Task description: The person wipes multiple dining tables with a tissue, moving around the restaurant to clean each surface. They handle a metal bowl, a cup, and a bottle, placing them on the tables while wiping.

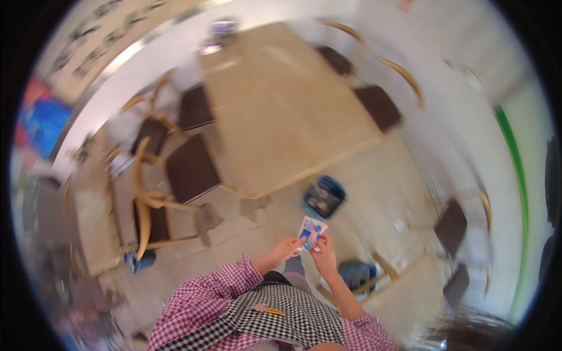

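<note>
A small flat packet (313, 228), white with blue and pink patches, is held out in front of my body. My left hand (287, 248) grips its left edge, with the fingers closed on it. On the other side my right hand (324, 255) pinches the lower right part of the same packet. Blur hides the packet's exact kind. Just beyond it on the floor stands a blue bin (341, 190) with dark and greyish contents.
A long wooden table (287, 111) stretches away ahead. Brown-seated wooden chairs (192, 167) line both its sides. Another blue bin (349, 269) stands to my right by a wooden table (404, 295). A further table (93, 228) is at left.
</note>
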